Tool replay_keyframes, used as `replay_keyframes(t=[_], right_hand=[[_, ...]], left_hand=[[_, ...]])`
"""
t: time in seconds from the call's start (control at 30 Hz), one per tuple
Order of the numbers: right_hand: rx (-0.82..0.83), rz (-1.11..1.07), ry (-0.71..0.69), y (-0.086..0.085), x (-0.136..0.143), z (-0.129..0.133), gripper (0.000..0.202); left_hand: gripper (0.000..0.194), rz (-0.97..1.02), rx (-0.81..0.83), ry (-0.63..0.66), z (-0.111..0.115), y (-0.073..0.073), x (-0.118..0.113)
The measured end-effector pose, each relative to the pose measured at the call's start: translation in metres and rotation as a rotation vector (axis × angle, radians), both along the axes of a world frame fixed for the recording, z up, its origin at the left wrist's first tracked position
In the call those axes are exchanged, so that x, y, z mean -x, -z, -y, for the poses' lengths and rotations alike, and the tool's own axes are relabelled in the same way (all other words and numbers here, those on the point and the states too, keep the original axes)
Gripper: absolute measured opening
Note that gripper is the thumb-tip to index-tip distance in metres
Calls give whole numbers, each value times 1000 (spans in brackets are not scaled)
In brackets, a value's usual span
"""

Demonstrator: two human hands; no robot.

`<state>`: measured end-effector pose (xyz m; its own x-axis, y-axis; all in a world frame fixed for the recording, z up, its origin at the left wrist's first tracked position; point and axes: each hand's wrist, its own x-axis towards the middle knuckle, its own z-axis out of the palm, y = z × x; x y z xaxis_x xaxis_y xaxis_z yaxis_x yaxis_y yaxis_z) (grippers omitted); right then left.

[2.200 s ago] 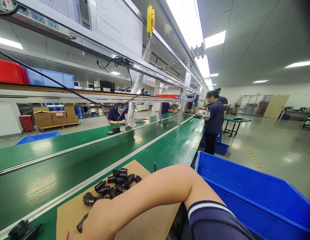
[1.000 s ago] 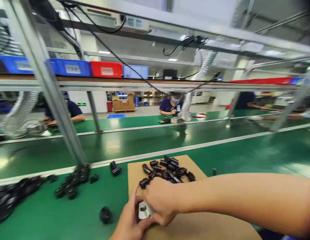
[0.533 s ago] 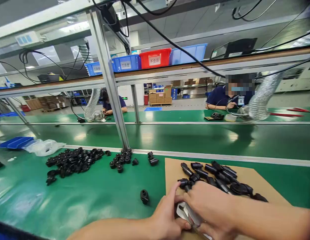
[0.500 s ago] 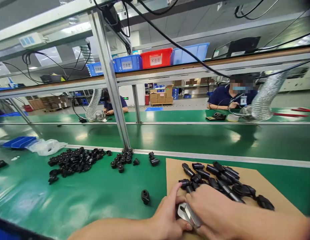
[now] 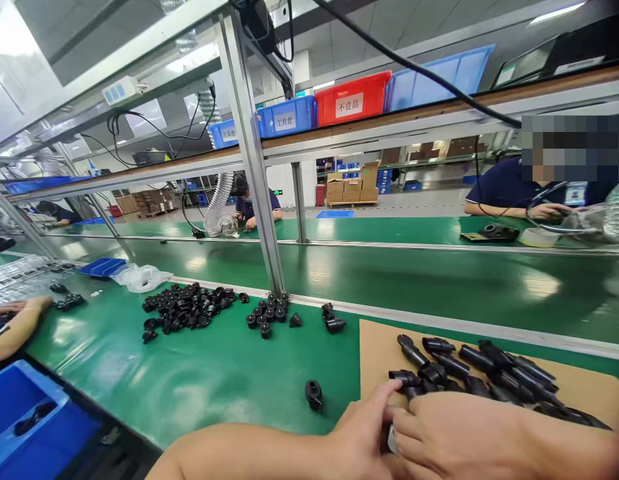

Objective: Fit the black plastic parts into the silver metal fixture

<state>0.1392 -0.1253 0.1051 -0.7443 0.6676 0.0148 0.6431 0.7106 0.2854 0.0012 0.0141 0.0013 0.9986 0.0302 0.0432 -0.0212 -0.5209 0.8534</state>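
One pale piece (image 5: 392,440) is clamped by the fingers of left hand (image 5: 362,433) and right hand (image 5: 434,427), one black fitting (image 5: 314,395) lying at their ten o'clock.

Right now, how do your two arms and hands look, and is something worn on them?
The left hand and right hand wear no visible gloves or rings; some fingers are hidden. The left forearm and right forearm are bare, without watch or markings. No sleeve shows.
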Motion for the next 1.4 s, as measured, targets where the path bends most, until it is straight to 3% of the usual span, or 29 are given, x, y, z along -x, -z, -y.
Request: replay_keyframes(t=[0.07,0.17,0.37,0.43,0.53,0.63,0.73,0.87,0.97,1.07,1.13,1.23,1.33,1.4], right_hand=[[58,57,-87,-12,-1,-2,20],[85,52,-44,-23,-10,1,18],[163,80,5,-11,-15,6,17],[232,126,238,-4,3,8,25],[355,253,715,2,35,13,41],[361,240,854,-1,43,23,50],[242,102,695,-16,18,32,54],[87,125,151,-35,-20,24,29],[202,182,-70,-36,-26,0,35],[316,277,-195,-36,-22,-20,25],[347,336,-254,-37,-19,-26,17],[370,377,-267,-38,-18,-27,24],[369,346,-176,-35,-16,-18,29],[357,309,-45,-31,-14,-9,27]], left_hand=[[121,38,19,6,0,1,1],[120,125,117,43,2,5,1],[115,112,188,9,9,9,0],[111,106,207,15,11,5,1],[100,109,204,25,12,-1,4],[96,76,165,8,9,-4,6],[102,32,157,32,5,-6,6],[108,50,150,80,4,-7,4],[106,28,120,44,5,-9,5],[102,4,120,26,7,-14,6],[98,6,131,23,8,-17,7],[91,14,134,16,10,-19,7],[92,2,119,21,10,-17,7],[97,6,108,24,10,-15,7]])
